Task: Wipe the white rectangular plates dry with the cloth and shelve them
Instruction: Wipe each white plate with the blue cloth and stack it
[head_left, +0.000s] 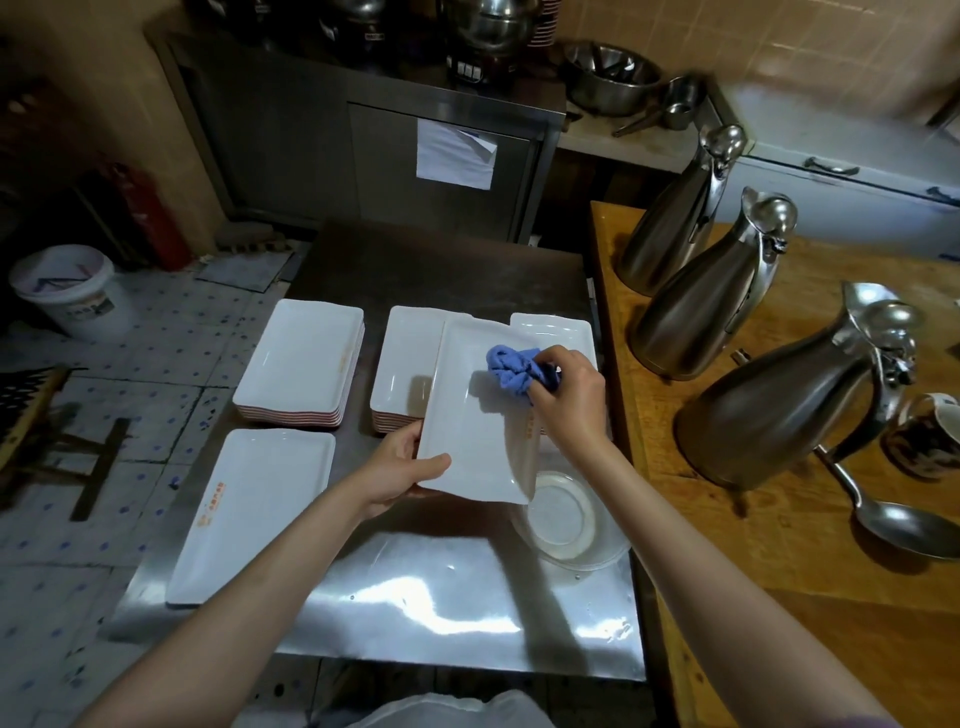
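Observation:
My left hand (402, 470) grips the near left corner of a white rectangular plate (467, 441), holding it above the steel table. My right hand (569, 397) holds a bunched blue cloth (511, 371) and presses it on the plate's far end. Behind the held plate stands a stack of white plates (402, 364), with another plate (558, 332) to its right. A further stack (306, 358) stands at the left, and a single plate (254, 512) lies at the near left.
A clear glass bowl (569, 525) sits on the steel table (441, 597) under the held plate's near right corner. Three steel jugs (769, 400), a ladle (904, 525) and a mug stand on the wooden table (779, 597) at right. A white bucket (67, 291) is on the floor.

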